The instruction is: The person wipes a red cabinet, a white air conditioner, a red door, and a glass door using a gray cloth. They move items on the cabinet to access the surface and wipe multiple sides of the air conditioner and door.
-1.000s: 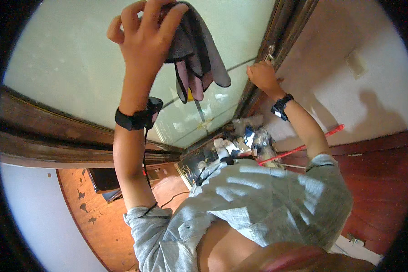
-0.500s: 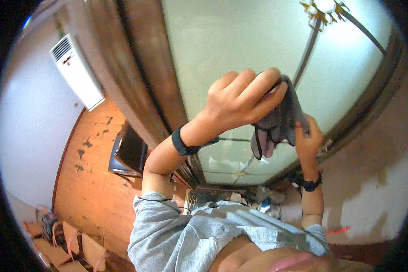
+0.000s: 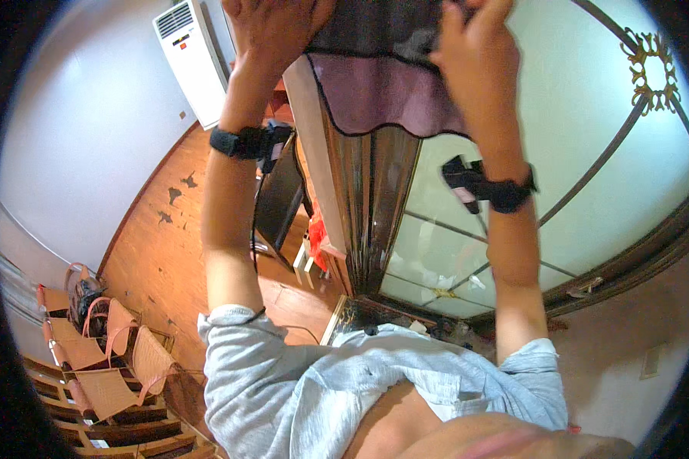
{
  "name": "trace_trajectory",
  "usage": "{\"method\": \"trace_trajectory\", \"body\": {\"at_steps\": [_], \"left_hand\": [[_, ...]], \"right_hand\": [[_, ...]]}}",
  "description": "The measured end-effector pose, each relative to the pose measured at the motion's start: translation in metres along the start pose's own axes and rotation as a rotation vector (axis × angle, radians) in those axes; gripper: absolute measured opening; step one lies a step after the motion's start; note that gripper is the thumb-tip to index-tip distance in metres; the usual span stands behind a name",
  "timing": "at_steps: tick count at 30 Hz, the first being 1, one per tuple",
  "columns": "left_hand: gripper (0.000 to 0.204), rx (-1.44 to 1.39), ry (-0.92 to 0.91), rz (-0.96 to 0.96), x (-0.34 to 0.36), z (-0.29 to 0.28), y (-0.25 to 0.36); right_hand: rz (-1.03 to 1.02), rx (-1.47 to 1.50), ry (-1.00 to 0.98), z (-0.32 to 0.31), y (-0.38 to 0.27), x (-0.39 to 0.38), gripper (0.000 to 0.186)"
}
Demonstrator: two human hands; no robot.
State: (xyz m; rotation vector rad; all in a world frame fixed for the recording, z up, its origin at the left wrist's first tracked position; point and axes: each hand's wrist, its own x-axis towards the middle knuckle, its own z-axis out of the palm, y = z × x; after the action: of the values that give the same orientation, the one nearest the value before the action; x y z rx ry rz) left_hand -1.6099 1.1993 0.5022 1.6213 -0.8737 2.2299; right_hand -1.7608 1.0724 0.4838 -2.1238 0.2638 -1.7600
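Observation:
A cleaning cloth (image 3: 390, 96), dark grey on one side and dusty purple on the other with a black wavy edge, hangs spread between my raised hands. My left hand (image 3: 275, 34) grips its left side at the top edge of the view, where part of the hand is cut off. On the right side, my right hand (image 3: 478, 61) pinches the cloth between thumb and fingers. The cloth's upper part lies out of view. Behind it stands a frosted glass panel (image 3: 582, 130) with dark bars and a gold ornament (image 3: 654, 73).
Beside the glass runs a dark wooden post (image 3: 371, 206). A white standing air conditioner (image 3: 191, 61) is at the far left, above a scuffed wooden floor (image 3: 149, 252). Woven chairs (image 3: 103, 390) stand at lower left. A cluttered dark surface (image 3: 375, 312) lies just beyond my shirt.
The cloth was bunched up and now hangs spread out. Both hands have gone up in the view, the left one also leftward. My view has turned, bringing the chairs further in.

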Motion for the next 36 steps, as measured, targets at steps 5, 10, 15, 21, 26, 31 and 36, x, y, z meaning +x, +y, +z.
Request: {"method": "trace_trajectory", "body": {"at_steps": [5,10,15,21,26,31,36], "left_hand": [[0.040,0.153,-0.069,-0.065,-0.021,-0.023,0.045],[0.048,-0.139,-0.223,-0.299,-0.035,-0.036,0.082],[0.053,-0.264,-0.206,-0.269,-0.031,-0.020,0.155],[0.057,-0.654,-0.122,-0.231,0.005,-0.028,0.260],[0.059,-0.957,-0.010,-0.156,0.062,-0.078,0.374],[0.056,-0.778,0.176,0.045,0.117,-0.110,0.489],[0.051,-1.403,-0.034,-0.060,0.114,-0.102,0.505]], "right_hand": [[-0.472,-0.089,0.237,0.048,0.027,-0.049,0.033],[-0.433,-0.520,0.101,0.025,0.042,-0.062,0.045],[-0.406,-0.572,0.129,-0.024,0.095,-0.050,0.050],[-0.376,-0.718,0.166,-0.146,0.146,-0.047,0.061],[-0.344,-0.985,0.301,-0.273,0.212,-0.041,0.064],[-0.230,-1.231,0.360,-0.400,0.258,-0.052,0.056],[-0.253,-0.973,0.402,-0.389,0.283,-0.058,0.053]]}}
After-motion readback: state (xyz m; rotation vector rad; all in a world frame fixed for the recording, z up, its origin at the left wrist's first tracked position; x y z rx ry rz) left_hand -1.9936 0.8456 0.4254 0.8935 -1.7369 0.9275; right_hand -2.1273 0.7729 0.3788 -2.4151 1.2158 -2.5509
